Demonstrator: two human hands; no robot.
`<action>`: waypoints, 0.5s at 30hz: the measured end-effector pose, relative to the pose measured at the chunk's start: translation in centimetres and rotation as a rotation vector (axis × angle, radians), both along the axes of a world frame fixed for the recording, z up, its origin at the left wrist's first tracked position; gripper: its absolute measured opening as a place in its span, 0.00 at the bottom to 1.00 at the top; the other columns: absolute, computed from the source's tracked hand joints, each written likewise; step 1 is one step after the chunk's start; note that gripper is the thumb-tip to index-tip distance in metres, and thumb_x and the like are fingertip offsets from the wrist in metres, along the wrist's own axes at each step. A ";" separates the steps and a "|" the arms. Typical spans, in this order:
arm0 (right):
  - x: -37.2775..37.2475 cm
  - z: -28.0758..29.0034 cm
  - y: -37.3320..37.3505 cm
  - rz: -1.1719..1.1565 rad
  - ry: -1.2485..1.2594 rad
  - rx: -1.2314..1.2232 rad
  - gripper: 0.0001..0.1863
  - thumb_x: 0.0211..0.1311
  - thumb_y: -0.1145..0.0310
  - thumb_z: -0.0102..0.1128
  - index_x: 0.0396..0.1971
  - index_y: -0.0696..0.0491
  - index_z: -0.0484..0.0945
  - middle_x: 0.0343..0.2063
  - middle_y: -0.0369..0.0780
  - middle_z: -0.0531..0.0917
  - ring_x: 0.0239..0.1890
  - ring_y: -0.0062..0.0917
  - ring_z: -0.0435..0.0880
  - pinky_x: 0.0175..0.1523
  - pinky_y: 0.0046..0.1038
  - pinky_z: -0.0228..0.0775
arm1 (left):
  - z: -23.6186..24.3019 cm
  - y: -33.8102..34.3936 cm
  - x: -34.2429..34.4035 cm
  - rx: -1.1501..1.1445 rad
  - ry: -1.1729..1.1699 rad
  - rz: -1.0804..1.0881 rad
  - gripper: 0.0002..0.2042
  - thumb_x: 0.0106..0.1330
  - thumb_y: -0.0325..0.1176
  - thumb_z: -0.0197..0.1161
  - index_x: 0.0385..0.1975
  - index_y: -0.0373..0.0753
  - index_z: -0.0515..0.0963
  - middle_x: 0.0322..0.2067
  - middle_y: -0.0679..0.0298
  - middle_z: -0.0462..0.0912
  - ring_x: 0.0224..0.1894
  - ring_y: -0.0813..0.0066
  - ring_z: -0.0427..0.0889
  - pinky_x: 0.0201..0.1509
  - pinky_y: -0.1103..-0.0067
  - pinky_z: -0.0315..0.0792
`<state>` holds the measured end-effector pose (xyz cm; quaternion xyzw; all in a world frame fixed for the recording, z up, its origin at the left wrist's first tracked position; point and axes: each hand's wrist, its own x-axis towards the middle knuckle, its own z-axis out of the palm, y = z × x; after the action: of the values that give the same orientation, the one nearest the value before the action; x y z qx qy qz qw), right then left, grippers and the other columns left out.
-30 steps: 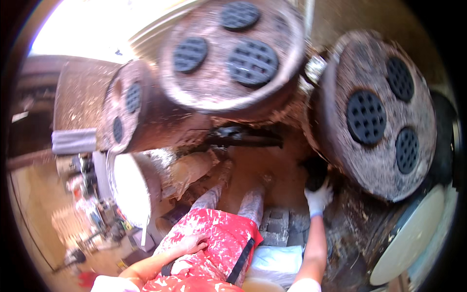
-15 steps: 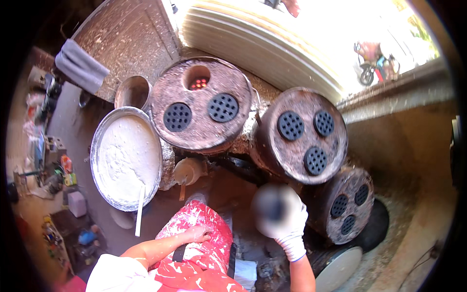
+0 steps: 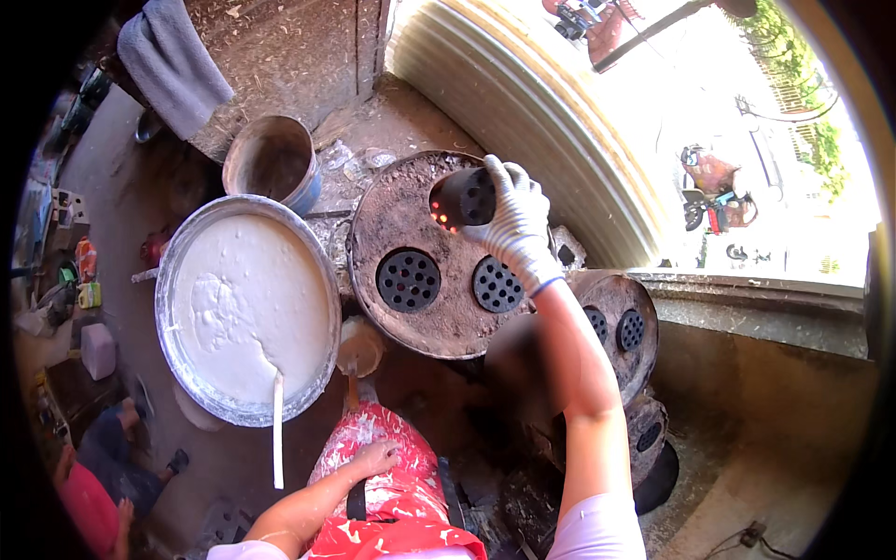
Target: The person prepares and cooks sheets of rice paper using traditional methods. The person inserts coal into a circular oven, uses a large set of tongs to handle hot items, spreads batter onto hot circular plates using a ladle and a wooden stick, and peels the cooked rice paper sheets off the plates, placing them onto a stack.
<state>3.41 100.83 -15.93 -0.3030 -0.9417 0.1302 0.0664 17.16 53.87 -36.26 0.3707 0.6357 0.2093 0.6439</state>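
Note:
My right hand [image 3: 519, 222], in a striped whitish glove, grips a black honeycomb coal briquette [image 3: 466, 197] from its right side. The briquette is tilted over the round hole at the back of a drum stove [image 3: 431, 250], where orange embers [image 3: 442, 218] glow at its lower left edge. Two more holed briquettes, a left one [image 3: 408, 280] and a right one [image 3: 497, 284], sit level in the stove's front holes. My bare left hand [image 3: 377, 458] lies on the red, white-splashed apron [image 3: 373, 504] over my lap, fingers loosely extended, holding nothing.
A wide basin [image 3: 166, 308] of thick white batter stands left, a white stick [image 3: 278, 439] in it. Behind is a bucket [image 3: 271, 154]. More drum stoves [image 3: 611, 299] stand right, partly hidden by my arm. Another person [image 3: 98, 495] is at lower left. Pale stacked sheets [image 3: 532, 121] stand behind.
My right hand has swung up and left from beside the right-hand stoves to the middle stove's back hole, with the briquette. My view has shifted. My left hand stays on my lap.

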 end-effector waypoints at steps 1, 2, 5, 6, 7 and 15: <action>-0.8 -1.0 0.2 0.020 -0.033 0.018 0.51 0.21 0.58 0.75 0.56 0.45 0.62 0.50 0.43 0.68 0.51 0.41 0.67 0.55 0.40 0.58 | 0.2 0.1 -0.3 -0.019 -0.012 0.031 0.19 0.55 0.42 0.54 0.46 0.42 0.73 0.36 0.56 0.77 0.40 0.58 0.77 0.43 0.69 0.71; -1.2 -2.1 0.5 0.055 -0.040 0.008 0.52 0.20 0.56 0.75 0.57 0.44 0.61 0.50 0.44 0.67 0.51 0.41 0.67 0.56 0.40 0.58 | 0.2 0.2 -0.5 -0.038 -0.025 0.056 0.19 0.55 0.42 0.54 0.46 0.43 0.73 0.36 0.56 0.77 0.40 0.58 0.77 0.43 0.69 0.71; -1.9 -3.9 0.5 0.097 -0.061 0.015 0.52 0.21 0.54 0.73 0.57 0.45 0.61 0.51 0.44 0.67 0.51 0.42 0.67 0.56 0.42 0.58 | 0.2 0.0 -1.1 -0.054 -0.039 0.065 0.19 0.55 0.43 0.54 0.45 0.43 0.73 0.36 0.56 0.77 0.38 0.58 0.77 0.41 0.69 0.71; -2.4 -4.5 0.4 0.098 -0.057 -0.019 0.52 0.22 0.54 0.72 0.58 0.45 0.61 0.51 0.45 0.67 0.51 0.42 0.67 0.55 0.42 0.58 | 0.4 0.2 -1.4 -0.066 -0.043 0.057 0.19 0.55 0.43 0.54 0.45 0.43 0.74 0.35 0.56 0.77 0.37 0.58 0.78 0.41 0.69 0.72; -2.0 -4.9 0.7 0.099 -0.051 -0.037 0.51 0.22 0.54 0.72 0.57 0.46 0.61 0.51 0.45 0.67 0.51 0.42 0.67 0.55 0.42 0.58 | 0.5 0.3 -1.5 -0.045 -0.047 0.053 0.19 0.55 0.42 0.54 0.45 0.42 0.74 0.34 0.57 0.78 0.35 0.60 0.79 0.40 0.70 0.72; 0.6 -8.8 1.9 0.125 -0.044 0.016 0.45 0.34 0.44 0.65 0.55 0.51 0.65 0.54 0.46 0.66 0.56 0.39 0.64 0.57 0.42 0.54 | -0.7 0.2 -1.5 -0.036 -0.070 0.014 0.18 0.54 0.34 0.57 0.45 0.37 0.73 0.34 0.57 0.78 0.33 0.66 0.80 0.40 0.75 0.73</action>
<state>3.99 102.74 -24.70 -0.2461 -0.9610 0.1197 0.0399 15.63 54.09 -36.96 0.3472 0.6190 0.2150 0.6709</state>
